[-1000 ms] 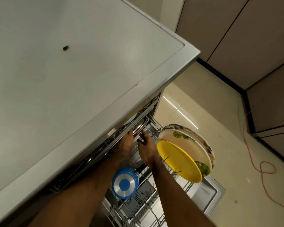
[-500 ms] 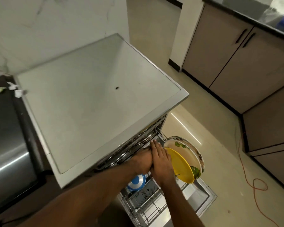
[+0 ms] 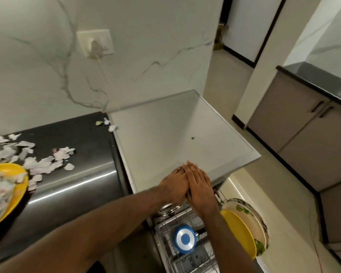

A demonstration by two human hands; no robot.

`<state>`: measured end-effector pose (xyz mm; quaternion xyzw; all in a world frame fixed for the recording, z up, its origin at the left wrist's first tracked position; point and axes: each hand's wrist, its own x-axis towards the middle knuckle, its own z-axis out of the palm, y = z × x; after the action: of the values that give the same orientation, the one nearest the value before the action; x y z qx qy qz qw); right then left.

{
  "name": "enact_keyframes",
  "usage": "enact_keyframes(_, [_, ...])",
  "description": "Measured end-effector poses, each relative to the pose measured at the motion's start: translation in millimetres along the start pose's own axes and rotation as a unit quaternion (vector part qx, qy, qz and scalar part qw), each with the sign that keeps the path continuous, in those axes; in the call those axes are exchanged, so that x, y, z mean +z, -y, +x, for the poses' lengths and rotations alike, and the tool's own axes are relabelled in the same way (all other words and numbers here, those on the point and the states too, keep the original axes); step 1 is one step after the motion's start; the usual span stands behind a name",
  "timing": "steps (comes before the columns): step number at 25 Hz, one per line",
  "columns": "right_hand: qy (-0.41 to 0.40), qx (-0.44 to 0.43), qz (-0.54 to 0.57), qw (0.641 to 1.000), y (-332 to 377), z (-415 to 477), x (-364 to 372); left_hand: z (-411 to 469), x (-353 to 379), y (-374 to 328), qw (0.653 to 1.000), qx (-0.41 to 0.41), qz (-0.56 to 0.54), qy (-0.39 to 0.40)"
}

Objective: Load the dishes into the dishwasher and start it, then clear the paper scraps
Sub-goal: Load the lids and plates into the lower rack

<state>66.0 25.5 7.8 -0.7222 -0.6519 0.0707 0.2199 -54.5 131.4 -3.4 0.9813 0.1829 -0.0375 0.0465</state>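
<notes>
Left hand: the left hand is flat, with its fingers straight and close together. It holds nothing.
Right hand: the right hand is also flat with straight, closed fingers and holds nothing. It lies side by side against the left hand, edges touching.
Position of hands: both are over the front edge of the flat grey dishwasher top, fingertips pointing toward the wall. Whether the palms rest on the top cannot be told.
Rack: the wire dishwasher rack stands pulled out below the forearms.
Rack contents, centre: a round blue pan with a silver base stands on edge, its base facing the camera.
Rack contents, right: a plain yellow plate stands upright. A white plate with a green leaf pattern stands just behind it.
Upper level: metal items show under the top's edge, beside the left wrist. They are too hidden to identify.
Paper scraps: torn white and pale pink paper scraps lie scattered on the dark glossy counter left of the dishwasher. A few lie at the back seam between counter and dishwasher top.
Left edge: a yellow dish sits on the counter with scraps in it.
Top surface: a small dark speck lies on it.
Wall: a white wall socket with a plug and cord is fixed to the marble-veined wall.
</notes>
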Motion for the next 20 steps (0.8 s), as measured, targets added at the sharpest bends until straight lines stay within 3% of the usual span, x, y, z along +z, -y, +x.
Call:
enact_keyframes(8, [0.086, -0.190, 0.099, 0.973, 209, 94, 70, -208, -42, 143, 0.980, -0.183, -0.037, -0.063])
enact_keyframes(13, [0.182, -0.273, 0.083, 0.941, 338, 114, 122, -336, -39, 196, 0.960, -0.275, -0.042, -0.037])
enact_keyframes(16, [0.242, -0.285, 0.060, 0.925, 403, 118, 145, -406, -28, 220, 0.936, -0.348, -0.045, -0.005])
enact_keyframes(20, [0.335, -0.190, -0.014, 0.923, 460, 132, 183, -495, -37, 249, 0.874, -0.478, -0.083, -0.014])
